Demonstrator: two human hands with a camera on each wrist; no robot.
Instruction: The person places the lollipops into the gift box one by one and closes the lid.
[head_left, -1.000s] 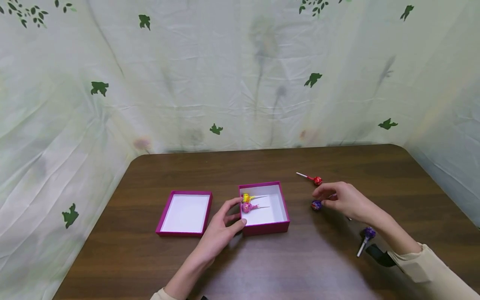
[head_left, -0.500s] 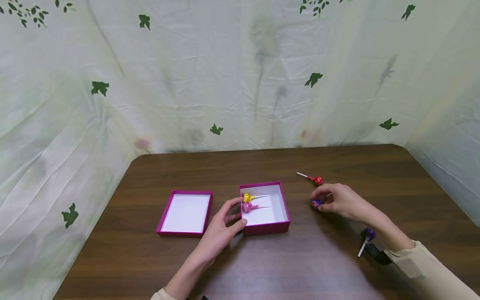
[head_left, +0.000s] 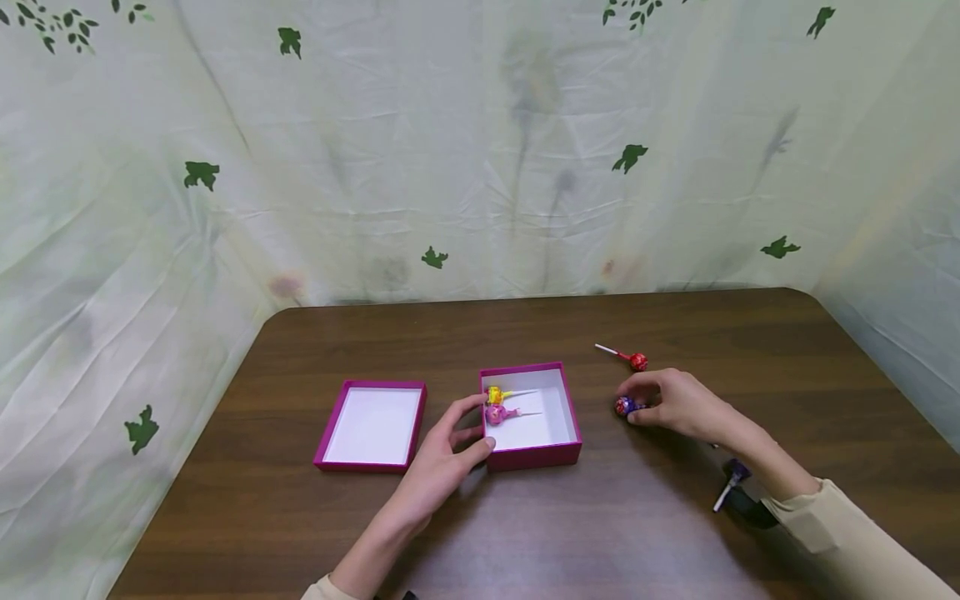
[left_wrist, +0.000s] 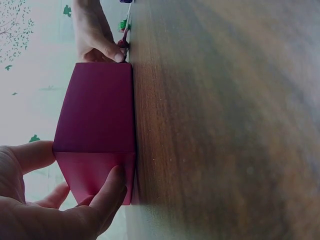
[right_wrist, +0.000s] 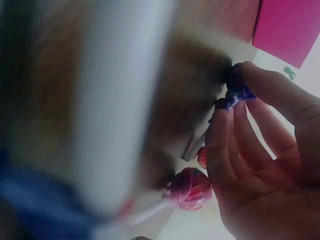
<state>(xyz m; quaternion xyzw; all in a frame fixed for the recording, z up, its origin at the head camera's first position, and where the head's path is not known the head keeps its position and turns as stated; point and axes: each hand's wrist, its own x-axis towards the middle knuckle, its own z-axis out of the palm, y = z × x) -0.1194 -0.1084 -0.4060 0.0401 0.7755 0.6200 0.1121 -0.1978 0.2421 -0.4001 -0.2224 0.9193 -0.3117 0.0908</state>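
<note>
My left hand point(head_left: 438, 467) rests against the left side of an open magenta box point(head_left: 534, 457), thumb near its front corner and fingers at the rim. The left wrist view shows those fingertips pressing the magenta box point(left_wrist: 95, 107) wall. Inside lie a yellow lollipop point(head_left: 495, 395) and a pink lollipop point(head_left: 497, 414), sticks pointing right. To the right of the box, my right hand point(head_left: 686, 408) pinches a blue-purple lollipop point(head_left: 624, 407) between thumb and fingers, close over the table. In the right wrist view, the blue-purple lollipop point(right_wrist: 237, 85) shows at the fingertips, its stick partly hidden.
The box lid point(head_left: 372, 425) lies inside-up left of the box. A red lollipop point(head_left: 637, 362) lies behind my right hand; a purple lollipop point(head_left: 737, 472) is under the right forearm. A pink-red lollipop point(right_wrist: 190, 189) shows below the hand in the right wrist view. A patterned curtain backs the table.
My right hand has shifted slightly left, taking the blue-purple lollipop with it. The left hand, the box and the lid stay in place.
</note>
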